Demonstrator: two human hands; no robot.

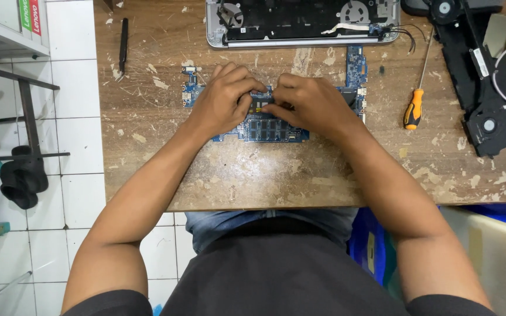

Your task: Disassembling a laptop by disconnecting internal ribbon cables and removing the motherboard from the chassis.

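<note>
The worn wooden table [253, 175] carries everything. Behind the blue circuit board [273, 127], an opened laptop shell [300, 23] lies at the far edge; right of the board sit a black plastic cover [487, 88] and an orange-handled screwdriver [414, 105]. Both hands meet over the board's middle: the left hand [221, 99] and right hand [314, 102] curl their fingertips onto a small dark part there, apparently pressing or prying it; steady, even pressure seems needed
</note>
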